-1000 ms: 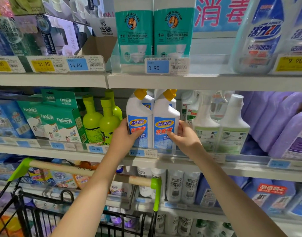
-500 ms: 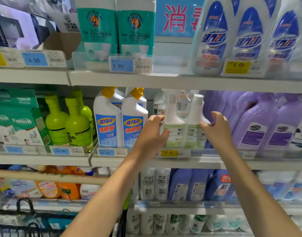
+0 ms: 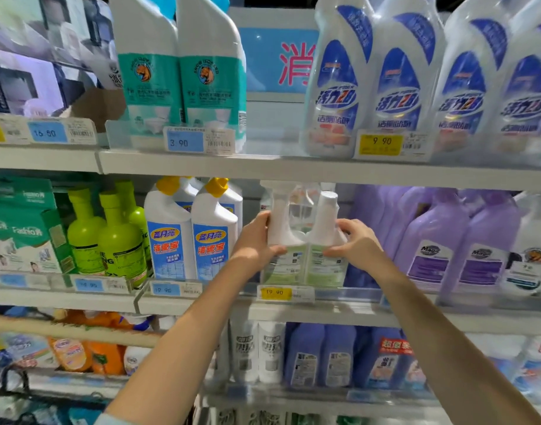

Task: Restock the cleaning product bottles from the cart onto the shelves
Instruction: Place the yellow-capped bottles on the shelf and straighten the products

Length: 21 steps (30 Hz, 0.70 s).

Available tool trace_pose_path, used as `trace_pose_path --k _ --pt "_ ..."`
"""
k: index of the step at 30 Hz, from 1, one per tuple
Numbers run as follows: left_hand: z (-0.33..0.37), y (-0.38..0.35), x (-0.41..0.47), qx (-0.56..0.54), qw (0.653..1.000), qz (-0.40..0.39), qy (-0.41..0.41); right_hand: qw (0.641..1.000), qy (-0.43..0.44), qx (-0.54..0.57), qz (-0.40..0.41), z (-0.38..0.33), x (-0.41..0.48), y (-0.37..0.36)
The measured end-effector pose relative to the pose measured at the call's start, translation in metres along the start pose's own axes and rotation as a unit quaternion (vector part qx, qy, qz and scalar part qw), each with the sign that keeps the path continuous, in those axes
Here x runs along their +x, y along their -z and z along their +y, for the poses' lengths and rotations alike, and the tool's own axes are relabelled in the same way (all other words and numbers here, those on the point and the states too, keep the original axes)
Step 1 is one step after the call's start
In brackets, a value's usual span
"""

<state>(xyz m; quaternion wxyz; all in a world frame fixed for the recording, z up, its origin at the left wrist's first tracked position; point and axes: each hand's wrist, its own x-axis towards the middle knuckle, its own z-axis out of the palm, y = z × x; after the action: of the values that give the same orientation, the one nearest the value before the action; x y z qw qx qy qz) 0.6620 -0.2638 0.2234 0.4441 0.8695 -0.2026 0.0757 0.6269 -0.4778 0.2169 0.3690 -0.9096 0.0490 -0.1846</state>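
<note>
Two white spray bottles with pale green labels stand side by side at the front of the middle shelf (image 3: 293, 311). My left hand (image 3: 257, 240) grips the left spray bottle (image 3: 281, 234), thumb across its front. My right hand (image 3: 356, 243) grips the right spray bottle (image 3: 323, 228) from its right side. Both bottles stand upright behind a clear shelf lip, above a yellow 19.90 price tag (image 3: 274, 292). Only the cart's wooden handle (image 3: 73, 331) shows, at lower left.
Left of the sprays stand two white yellow-capped bottles (image 3: 195, 240) and green bottles (image 3: 110, 240). Purple jugs (image 3: 447, 240) fill the right. The top shelf holds teal-labelled (image 3: 177, 81) and blue-labelled bottles (image 3: 370, 87). Rows of bottles line the lower shelf (image 3: 293, 357).
Both hands left the yellow-capped bottles, moved right to the two spray bottles, and now close around them. The view shifted right and upward; the cart basket dropped out of sight.
</note>
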Motion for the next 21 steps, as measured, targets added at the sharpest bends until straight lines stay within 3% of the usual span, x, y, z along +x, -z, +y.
trace_pose_path --k 3,6,8,10,13,17,21 --pt "0.003 -0.003 -0.001 0.0 1.0 0.027 0.016 1.0 0.015 -0.004 0.015 -0.004 0.0 -0.003" --pt "0.003 -0.013 -0.003 0.0 0.997 0.072 0.042 0.994 0.015 -0.011 0.104 -0.012 -0.003 -0.015" --pt "0.0 -0.022 -0.005 0.018 0.994 0.11 0.008 0.991 0.016 -0.023 0.132 -0.022 -0.008 -0.023" --pt "-0.004 -0.026 -0.006 0.034 0.99 0.128 -0.041 0.995 0.004 0.019 0.095 -0.036 -0.014 -0.029" --pt "-0.004 -0.026 -0.007 0.016 0.992 0.11 -0.051 0.997 -0.015 0.056 0.049 -0.052 -0.02 -0.03" --pt "-0.004 -0.023 -0.009 -0.081 0.996 0.032 0.013 0.996 -0.026 0.064 0.049 -0.068 -0.023 -0.034" --pt "-0.007 -0.024 -0.016 -0.069 0.994 0.045 -0.071 0.993 -0.081 0.035 0.084 -0.083 -0.018 -0.043"
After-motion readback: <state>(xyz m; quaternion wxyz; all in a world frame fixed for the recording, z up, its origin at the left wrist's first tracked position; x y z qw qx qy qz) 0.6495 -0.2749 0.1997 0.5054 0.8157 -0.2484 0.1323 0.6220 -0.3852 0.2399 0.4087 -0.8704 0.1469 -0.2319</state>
